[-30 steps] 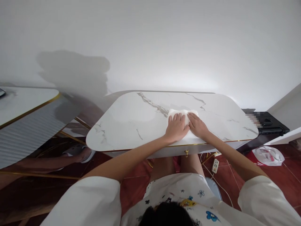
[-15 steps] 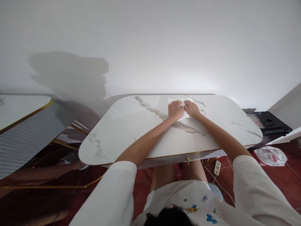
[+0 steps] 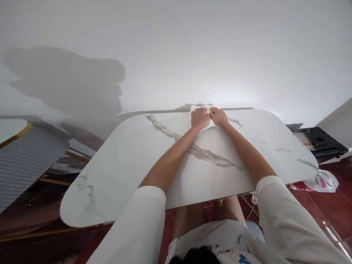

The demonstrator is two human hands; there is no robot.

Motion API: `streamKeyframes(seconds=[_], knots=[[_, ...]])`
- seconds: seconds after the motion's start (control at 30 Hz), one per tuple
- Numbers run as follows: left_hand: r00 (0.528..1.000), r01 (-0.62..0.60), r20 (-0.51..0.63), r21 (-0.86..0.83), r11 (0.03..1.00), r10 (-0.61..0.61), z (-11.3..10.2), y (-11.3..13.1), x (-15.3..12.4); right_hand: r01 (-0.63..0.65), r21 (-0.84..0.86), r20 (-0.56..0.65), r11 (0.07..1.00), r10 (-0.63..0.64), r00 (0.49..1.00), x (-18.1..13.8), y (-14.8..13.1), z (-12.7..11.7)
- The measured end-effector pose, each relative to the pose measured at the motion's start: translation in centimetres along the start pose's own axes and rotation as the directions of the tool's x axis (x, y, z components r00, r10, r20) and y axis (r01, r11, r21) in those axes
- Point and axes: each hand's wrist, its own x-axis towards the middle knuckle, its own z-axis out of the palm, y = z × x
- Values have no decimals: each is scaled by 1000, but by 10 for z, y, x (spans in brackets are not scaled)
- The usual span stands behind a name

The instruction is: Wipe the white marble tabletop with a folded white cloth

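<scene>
A white cloth (image 3: 212, 125) lies bunched at the far edge of a white marble-patterned tabletop (image 3: 137, 165), by the wall. My left hand (image 3: 200, 118) presses down on the cloth's left part, its fingers bent over it. Close beside it, my right hand (image 3: 219, 117) grips the right part, thumb toward the left hand. Both arms reach forward across the table. The cloth's underside and much of its middle are hidden beneath my hands.
A white wall (image 3: 192, 55) rises behind the table. Another gold-edged table (image 3: 13, 128) stands at the left. On the right are a black case (image 3: 324, 141) and a plastic bag (image 3: 324, 181) on the red floor. A power strip (image 3: 254, 198) shows below the front edge.
Both hands have pushed the cloth away from me and slightly left, up to the table's far edge. The view has shifted, and the tabletop now looks larger and nearer.
</scene>
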Motion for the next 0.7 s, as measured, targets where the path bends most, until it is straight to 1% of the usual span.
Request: streamKeyframes(seconds=[0.17,0.27,0.4,0.53,0.7], knots=[[999,7,38,62,998,-10,9,5,21,-24,-36,13,999,25,1000,14,8,-3],[997,-28,68,71,997,23,15,13,33,-62,-63,8,996,62,998,18,18,-8],[996,-67,67,57,996,63,22,21,41,-86,-68,-12,994,85,996,18,30,-13],[994,-102,52,44,994,100,23,22,37,-82,-55,-31,995,81,996,14,33,-13],[990,-133,42,44,990,131,21,25,18,-57,-50,-44,997,54,998,-4,30,-15]])
